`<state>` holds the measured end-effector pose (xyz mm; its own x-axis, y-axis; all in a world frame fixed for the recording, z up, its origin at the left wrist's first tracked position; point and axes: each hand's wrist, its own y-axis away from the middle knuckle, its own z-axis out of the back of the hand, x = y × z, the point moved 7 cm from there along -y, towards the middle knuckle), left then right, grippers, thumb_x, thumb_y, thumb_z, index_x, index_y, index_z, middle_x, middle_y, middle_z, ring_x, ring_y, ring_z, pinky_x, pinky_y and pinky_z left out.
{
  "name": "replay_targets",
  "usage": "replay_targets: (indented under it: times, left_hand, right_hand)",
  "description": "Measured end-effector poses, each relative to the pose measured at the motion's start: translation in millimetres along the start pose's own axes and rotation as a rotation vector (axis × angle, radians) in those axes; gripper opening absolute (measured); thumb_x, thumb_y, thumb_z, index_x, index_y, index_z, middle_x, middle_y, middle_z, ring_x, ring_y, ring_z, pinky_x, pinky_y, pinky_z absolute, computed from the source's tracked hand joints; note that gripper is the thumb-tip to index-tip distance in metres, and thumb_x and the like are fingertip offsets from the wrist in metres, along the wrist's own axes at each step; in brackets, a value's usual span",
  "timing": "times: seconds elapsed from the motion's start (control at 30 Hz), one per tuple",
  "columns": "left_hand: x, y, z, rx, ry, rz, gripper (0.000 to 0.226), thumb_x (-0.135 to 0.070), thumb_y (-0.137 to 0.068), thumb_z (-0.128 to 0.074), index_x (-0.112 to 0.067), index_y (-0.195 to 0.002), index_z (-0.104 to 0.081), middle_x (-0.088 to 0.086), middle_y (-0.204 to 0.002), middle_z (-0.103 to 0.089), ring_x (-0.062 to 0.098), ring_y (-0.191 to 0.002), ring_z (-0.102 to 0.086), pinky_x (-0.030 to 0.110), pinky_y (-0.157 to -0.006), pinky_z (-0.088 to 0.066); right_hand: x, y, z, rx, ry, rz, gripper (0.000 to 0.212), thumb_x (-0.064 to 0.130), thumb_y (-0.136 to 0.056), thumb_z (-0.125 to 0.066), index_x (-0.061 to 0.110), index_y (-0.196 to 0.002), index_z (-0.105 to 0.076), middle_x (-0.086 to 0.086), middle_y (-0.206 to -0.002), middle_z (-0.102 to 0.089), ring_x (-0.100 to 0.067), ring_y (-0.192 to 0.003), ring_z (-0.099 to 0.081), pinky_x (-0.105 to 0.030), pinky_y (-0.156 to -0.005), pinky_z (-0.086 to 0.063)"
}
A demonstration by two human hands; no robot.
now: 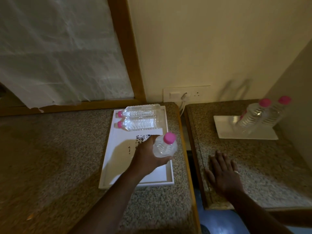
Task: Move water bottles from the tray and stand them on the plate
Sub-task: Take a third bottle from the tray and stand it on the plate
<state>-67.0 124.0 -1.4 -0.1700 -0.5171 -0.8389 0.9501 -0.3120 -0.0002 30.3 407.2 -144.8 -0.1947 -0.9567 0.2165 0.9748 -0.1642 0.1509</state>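
Observation:
A white rectangular tray (108, 159) lies on the left granite counter. Two clear water bottles with pink caps lie on their sides at its far end, one (143, 109) behind the other (141, 123). My left hand (148, 156) holds a third pink-capped bottle (166, 146) upright above the tray's right side. On the right counter a white square plate (224, 127) carries two standing bottles, the nearer (253, 115) and the farther (276, 112). My right hand (222, 173) rests flat on the right counter, fingers spread, holding nothing.
A paper with a printed code (141, 139) lies in the tray. A dark gap (190, 157) separates the two counters. A wall socket with a plugged cable (184, 95) sits behind. A wood-framed panel (131, 53) stands at the left; a wall closes the right.

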Motion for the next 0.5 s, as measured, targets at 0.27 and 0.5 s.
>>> replay_targets:
  times: [0.27, 0.5]
  left_hand:
    - [-54.0, -38.2, 3.5, -0.031, 0.004, -0.06, 0.067, -0.041, -0.057, -0.09, -0.035, -0.114, -0.055, -0.013, -0.109, -0.067, 0.009, -0.102, -0.063, 0.034, -0.085, -0.055]
    - [-132.3, -94.7, -69.7, 0.096, 0.136, -0.082, 0.057, -0.032, -0.057, -0.087, -0.033, -0.109, -0.063, -0.002, -0.103, -0.074, 0.011, -0.093, -0.07, 0.044, -0.084, -0.058]
  right_hand:
    - [-31.0, 3.9, 12.2, 0.004, -0.036, -0.088, 0.086, 0.072, -0.089, -0.012, 0.015, -0.15, -0.032, -0.016, -0.16, -0.024, -0.034, -0.148, -0.013, -0.054, -0.119, -0.014]
    - [-75.9, -7.4, 21.6, 0.012, 0.0, -0.136, 0.082, 0.071, -0.091, -0.015, 0.017, -0.151, -0.025, -0.014, -0.163, -0.015, -0.032, -0.15, -0.005, -0.052, -0.12, -0.005]
